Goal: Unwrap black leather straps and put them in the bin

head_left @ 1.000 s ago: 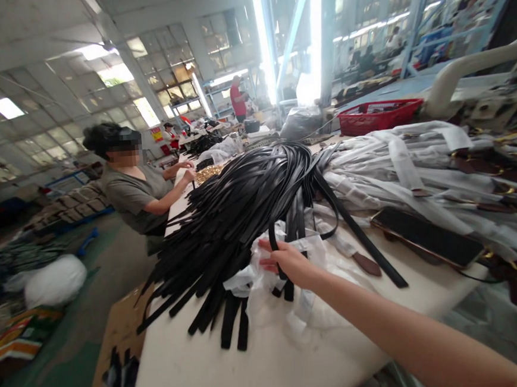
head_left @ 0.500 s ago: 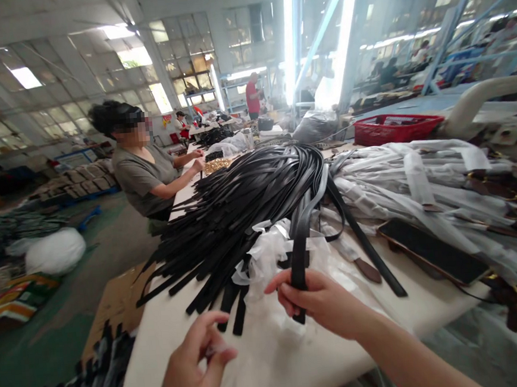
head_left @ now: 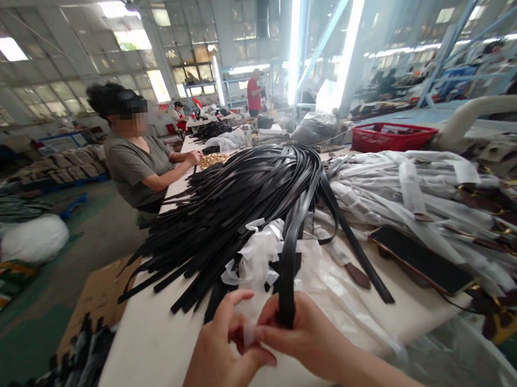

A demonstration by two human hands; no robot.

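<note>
A black strap (head_left: 287, 263) runs down from a large heap of black straps (head_left: 240, 189) on the table, and my right hand (head_left: 308, 335) is closed around its lower end. My left hand (head_left: 228, 351) meets it from the left, its fingers curled and its index finger raised. A small whitish translucent piece (head_left: 250, 333) shows between the fingertips of both hands; my left hand pinches it. Crumpled white film (head_left: 263, 250) lies just behind the hands, beside the strap.
White-wrapped straps (head_left: 387, 183) cover the table's right side, near a dark phone-like slab (head_left: 420, 258) and a red basket (head_left: 392, 137). A person in a grey shirt (head_left: 135, 167) works at the left edge. More dark straps (head_left: 62, 376) are at lower left.
My left hand has moved right and up to meet my right hand. My right hand, with the strap end, sits slightly lower. The camera view has shifted a little.
</note>
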